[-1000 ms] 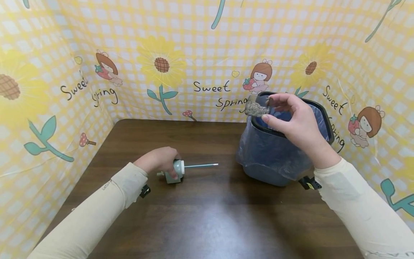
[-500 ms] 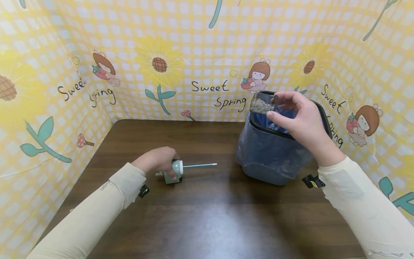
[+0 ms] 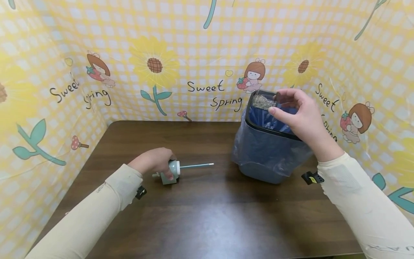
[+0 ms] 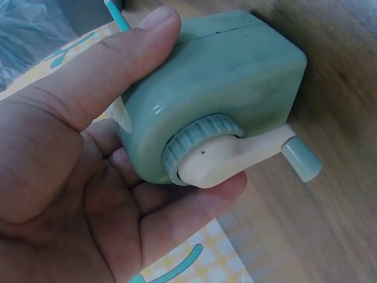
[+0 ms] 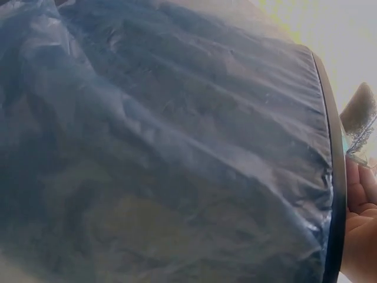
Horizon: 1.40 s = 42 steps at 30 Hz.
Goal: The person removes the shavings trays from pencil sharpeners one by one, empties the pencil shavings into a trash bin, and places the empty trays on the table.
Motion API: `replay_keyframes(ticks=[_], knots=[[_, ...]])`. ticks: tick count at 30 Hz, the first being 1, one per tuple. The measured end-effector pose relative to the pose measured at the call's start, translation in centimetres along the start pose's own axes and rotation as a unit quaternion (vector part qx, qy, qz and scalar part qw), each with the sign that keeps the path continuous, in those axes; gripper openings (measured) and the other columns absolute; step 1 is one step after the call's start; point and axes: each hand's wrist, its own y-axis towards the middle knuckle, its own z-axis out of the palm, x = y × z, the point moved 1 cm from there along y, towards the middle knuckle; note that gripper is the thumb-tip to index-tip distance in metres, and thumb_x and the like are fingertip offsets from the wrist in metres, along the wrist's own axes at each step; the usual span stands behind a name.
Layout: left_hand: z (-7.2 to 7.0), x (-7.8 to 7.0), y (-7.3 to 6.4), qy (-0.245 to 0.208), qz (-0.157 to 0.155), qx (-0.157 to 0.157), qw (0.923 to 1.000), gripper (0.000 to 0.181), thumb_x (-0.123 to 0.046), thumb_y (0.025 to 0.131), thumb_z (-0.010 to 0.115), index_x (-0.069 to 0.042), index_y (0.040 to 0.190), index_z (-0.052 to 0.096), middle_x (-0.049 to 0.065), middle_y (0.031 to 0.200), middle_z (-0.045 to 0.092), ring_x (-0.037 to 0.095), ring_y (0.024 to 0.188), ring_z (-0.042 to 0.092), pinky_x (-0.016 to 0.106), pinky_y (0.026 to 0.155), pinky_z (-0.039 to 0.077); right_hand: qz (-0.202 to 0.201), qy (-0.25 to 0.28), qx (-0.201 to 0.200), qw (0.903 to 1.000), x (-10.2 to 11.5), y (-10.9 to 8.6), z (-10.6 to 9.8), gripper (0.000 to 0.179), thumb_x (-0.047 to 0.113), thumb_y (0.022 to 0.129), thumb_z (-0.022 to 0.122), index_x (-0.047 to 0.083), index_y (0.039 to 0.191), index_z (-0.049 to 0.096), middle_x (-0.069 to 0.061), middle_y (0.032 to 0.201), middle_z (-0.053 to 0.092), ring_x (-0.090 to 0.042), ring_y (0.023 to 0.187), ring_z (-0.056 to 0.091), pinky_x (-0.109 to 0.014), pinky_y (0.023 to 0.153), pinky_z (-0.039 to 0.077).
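My left hand grips a pale green crank pencil sharpener low over the table, left of the middle. The left wrist view shows its white crank arm with a green knob, my thumb on one side and fingers on the other. A light blue pencil sticks out of the sharpener toward the right. My right hand pinches a small clear shavings drawer between thumb and fingers. Grey shavings lie inside it, and it overlaps the bin's opening. In the right wrist view the drawer shows beyond the bin's rim.
A dark rubbish bin with a blue plastic liner folded over its rim stands at the back right of the brown wooden table. Yellow checked cloth with printed flowers encloses the back and sides.
My right hand has carried the drawer from the bin's left edge rightward over the opening. My left hand still holds the sharpener in place. The head view has shifted slightly.
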Motion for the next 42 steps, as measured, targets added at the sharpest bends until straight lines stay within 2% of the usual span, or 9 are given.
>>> replay_keyframes(ticks=[13,21,28,35,42], knots=[[0.1,-0.1,0.1,0.002,0.001,-0.002,1.0,0.057,-0.029,0.077,0.091,-0.008,0.124,0.07,0.003,0.107,0.069,0.02,0.09,0.063,0.04,0.079,0.055,-0.001,-0.004,-0.01,0.9999,-0.7,0.2,-0.8,0.05,0.021,0.091,0.079,0.006,0.134,0.06,-0.004,0.122,0.064,-0.016,0.105,0.06,-0.016,0.089,0.046],[0.1,-0.2,0.0,0.004,0.002,-0.004,1.0,0.057,-0.03,0.077,0.091,-0.007,0.125,0.069,0.004,0.108,0.07,0.02,0.091,0.064,0.041,0.08,0.056,0.014,-0.022,-0.013,0.9996,-1.5,0.2,-1.3,0.053,0.029,0.092,0.078,0.007,0.136,0.06,0.001,0.121,0.063,-0.016,0.105,0.059,-0.018,0.088,0.046],[0.1,-0.2,0.2,0.011,0.008,-0.007,0.9999,0.056,-0.03,0.077,0.091,-0.008,0.124,0.07,0.003,0.107,0.07,0.02,0.09,0.063,0.04,0.079,0.056,0.028,-0.026,-0.009,0.9992,-1.7,0.0,-1.6,0.053,0.032,0.093,0.077,0.009,0.138,0.059,0.004,0.121,0.062,-0.009,0.103,0.058,-0.018,0.086,0.046],[0.2,0.0,0.2,0.006,0.006,0.001,1.0,0.058,-0.031,0.078,0.09,-0.008,0.126,0.069,0.003,0.108,0.069,0.02,0.091,0.063,0.04,0.08,0.055,0.04,-0.031,-0.003,0.9987,-2.0,0.1,-1.7,0.055,0.035,0.093,0.076,0.011,0.139,0.058,0.002,0.123,0.061,-0.01,0.105,0.057,-0.018,0.086,0.045],[0.1,0.1,0.2,0.021,0.019,-0.004,0.9996,0.054,-0.032,0.077,0.091,-0.008,0.121,0.07,0.002,0.104,0.07,0.019,0.089,0.064,0.039,0.078,0.056,0.048,-0.048,-0.007,0.9977,-2.4,0.0,-2.2,0.057,0.039,0.093,0.075,0.012,0.14,0.058,-0.002,0.125,0.062,-0.011,0.106,0.057,-0.018,0.087,0.045]])
